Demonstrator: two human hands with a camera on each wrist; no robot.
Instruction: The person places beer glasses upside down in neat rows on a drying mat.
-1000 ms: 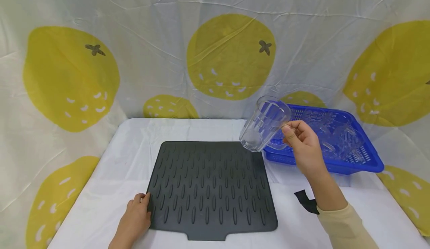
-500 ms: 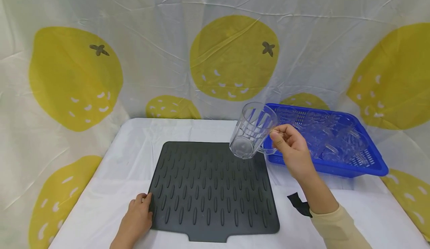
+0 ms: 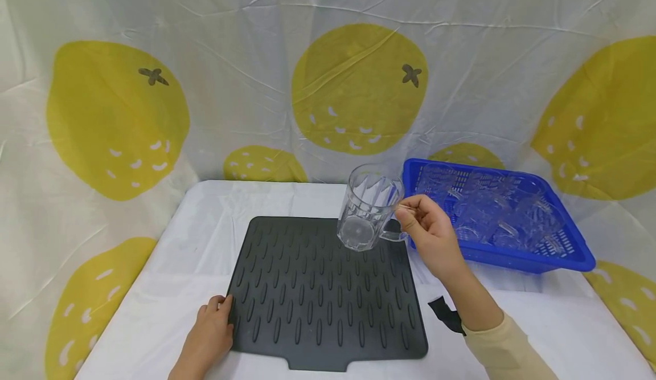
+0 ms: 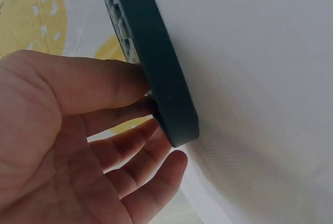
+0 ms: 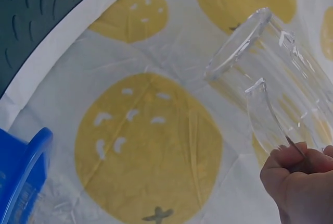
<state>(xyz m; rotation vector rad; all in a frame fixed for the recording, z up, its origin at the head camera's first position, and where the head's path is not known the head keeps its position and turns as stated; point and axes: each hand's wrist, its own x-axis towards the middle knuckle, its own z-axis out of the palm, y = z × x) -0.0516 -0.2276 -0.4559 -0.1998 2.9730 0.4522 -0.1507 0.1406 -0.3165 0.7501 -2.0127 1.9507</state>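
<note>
One clear mug (image 3: pixel 370 207) hangs from right hand (image 3: pixel 433 240) above mat (image 3: pixel 323 294).

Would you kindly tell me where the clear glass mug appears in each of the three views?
Head: the clear glass mug is right of centre, held by its handle in the right hand, over the far right corner of the dark mat.
Left wrist: not in it.
Right wrist: the mug is upper right, tilted.
Shared landmark: the dark mat.
</note>
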